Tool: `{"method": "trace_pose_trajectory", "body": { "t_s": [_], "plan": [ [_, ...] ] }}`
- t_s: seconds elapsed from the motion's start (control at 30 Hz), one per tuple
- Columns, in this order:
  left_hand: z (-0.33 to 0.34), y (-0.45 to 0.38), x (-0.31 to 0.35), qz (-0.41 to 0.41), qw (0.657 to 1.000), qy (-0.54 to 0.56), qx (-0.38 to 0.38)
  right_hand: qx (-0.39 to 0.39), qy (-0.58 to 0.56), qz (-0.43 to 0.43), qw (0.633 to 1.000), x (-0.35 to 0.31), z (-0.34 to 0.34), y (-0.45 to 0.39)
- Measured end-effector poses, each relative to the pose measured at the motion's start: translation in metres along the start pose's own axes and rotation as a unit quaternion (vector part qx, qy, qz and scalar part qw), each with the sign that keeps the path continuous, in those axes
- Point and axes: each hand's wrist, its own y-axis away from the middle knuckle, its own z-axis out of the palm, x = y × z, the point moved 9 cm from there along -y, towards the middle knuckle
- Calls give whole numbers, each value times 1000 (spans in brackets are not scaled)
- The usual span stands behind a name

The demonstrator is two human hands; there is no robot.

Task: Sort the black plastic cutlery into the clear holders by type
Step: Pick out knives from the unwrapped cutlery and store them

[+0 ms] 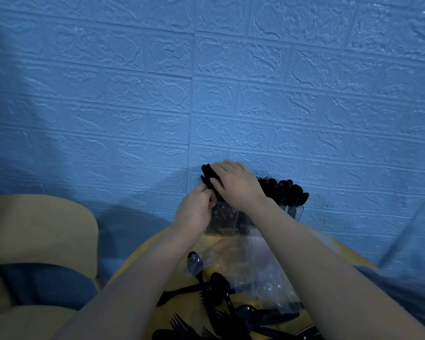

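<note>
Wall (231, 82) fills most of what we see: blue, embossed in a brick pattern, running down to just behind the table. Bottom left we have a tan chair (42, 217) with a dark blue seat area, standing beside the table. The table (142, 249) has a yellow top with a curved edge, mostly covered by our arms and the clutter.

A crumpled clear plastic bag (250, 263) lies mid-table between our forearms. Nearest us sits a loose pile of black cutlery (221, 312), forks and spoons mixed, some of it under the bag.

At the table's far edge, against the wall, stand the clear holders: the left holder (222, 220) and, just beside it, the right holder (293, 212), which is packed with spoons (290, 192) and forks (265, 181) standing upright.

Our right hand (233, 185) lies flat-fingered over the top of a bunch of black pieces (207, 174) standing out of the left holder, pressing rather than clasping. Our left hand (196, 209) has its fingers curled against the same bunch, lower down at the holder's rim, gripping it. Type of those pieces: cannot tell.
</note>
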Motion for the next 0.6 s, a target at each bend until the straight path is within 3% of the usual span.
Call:
{"method": "trace_pose_trajectory", "body": {
  "t_s": [0.23,0.47,0.6],
  "plan": [
    [3,2,-4,-7,1000,17,-16,-84,6,-22,996,-8,11,0],
    [-4,20,6,-9,996,5,-84,-4,-90,15,996,-2,-25,30],
    [-25,44,17,5,997,11,-73,22,-118,35,992,3,-46,73]
  ]
}}
